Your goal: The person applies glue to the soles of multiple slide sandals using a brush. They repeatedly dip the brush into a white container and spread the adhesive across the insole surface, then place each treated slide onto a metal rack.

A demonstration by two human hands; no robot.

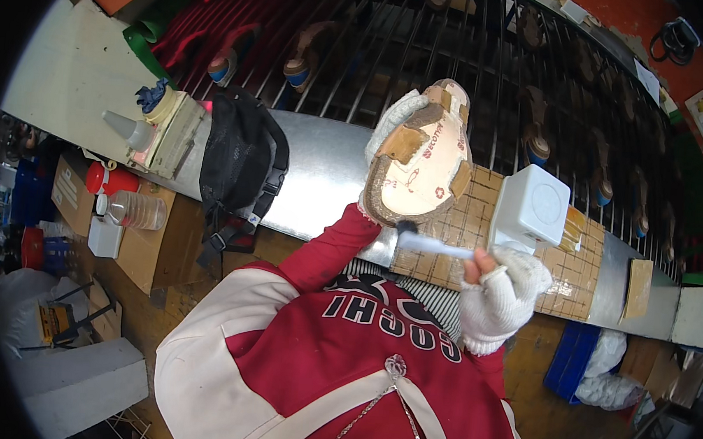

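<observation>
My left hand [393, 125], in a white knit glove, is wrapped round a lasted shoe [421, 171] and holds it with its underside up. A pale insole board shows there, with brown material folded over the edges. My right hand [504, 299], also gloved but with bare fingertips showing, pinches the white handle of a brush [436, 245]. The brush's dark bristles are at the near rounded end of the shoe; I cannot tell whether they press on it. Close beyond my right hand stands a white plastic container [534, 205].
Under the container lies a cardboard sheet [439, 263] with grid lines, on a metal ledge [322, 176]. Left of it sits a black bag [245, 157]. Beyond runs a rack of metal rods [347, 62] carrying several shoes. A clear bottle [139, 211] is on the lower left.
</observation>
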